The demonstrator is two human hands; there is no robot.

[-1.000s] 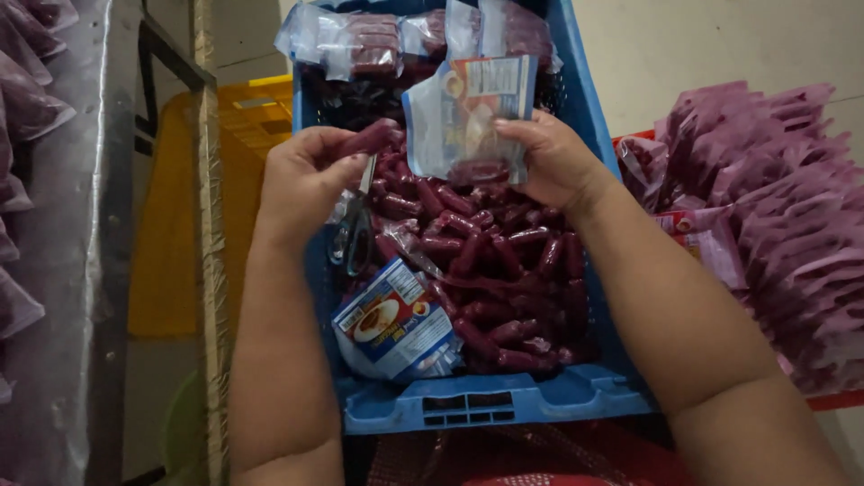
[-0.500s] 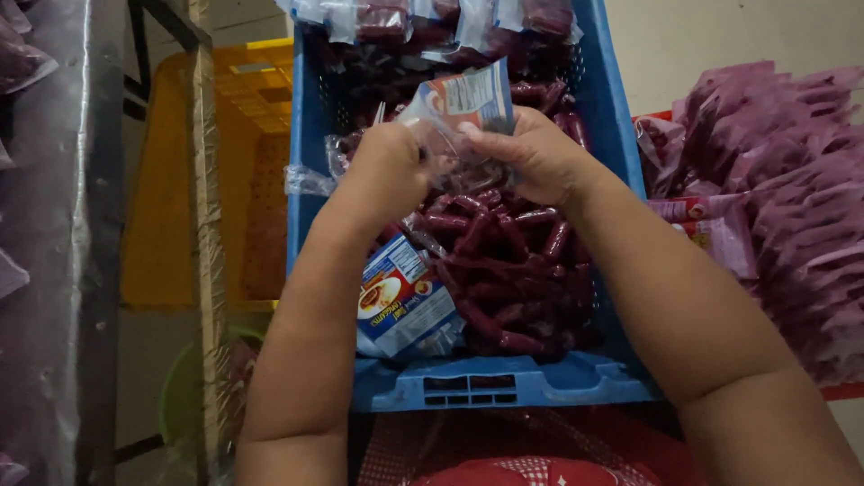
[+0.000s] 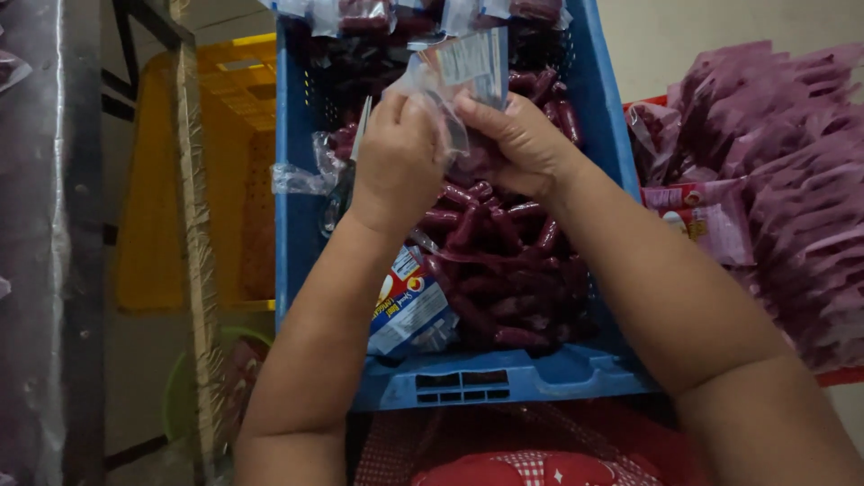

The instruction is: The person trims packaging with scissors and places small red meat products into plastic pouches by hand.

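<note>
A clear plastic pouch (image 3: 468, 76) is gripped at its mouth by the left hand (image 3: 396, 162) and the right hand (image 3: 522, 144), both closed on it, above a blue crate (image 3: 504, 382). Filling appears underway: too many loose red sausages (image 3: 504, 261) to count remain in the crate. One printed pouch (image 3: 409, 310) lies inside; many filled packs (image 3: 792, 180) are stacked alongside.

My left hand (image 3: 399, 162) hides the near part of the clear pouch (image 3: 463, 76), so I cannot tell what is inside it. My right hand (image 3: 522, 144) covers its lower right corner. The blue crate (image 3: 504, 378) runs off the top edge — its far wall is cut off. The heap of purple packets (image 3: 792, 180) at right is cropped too.
</note>
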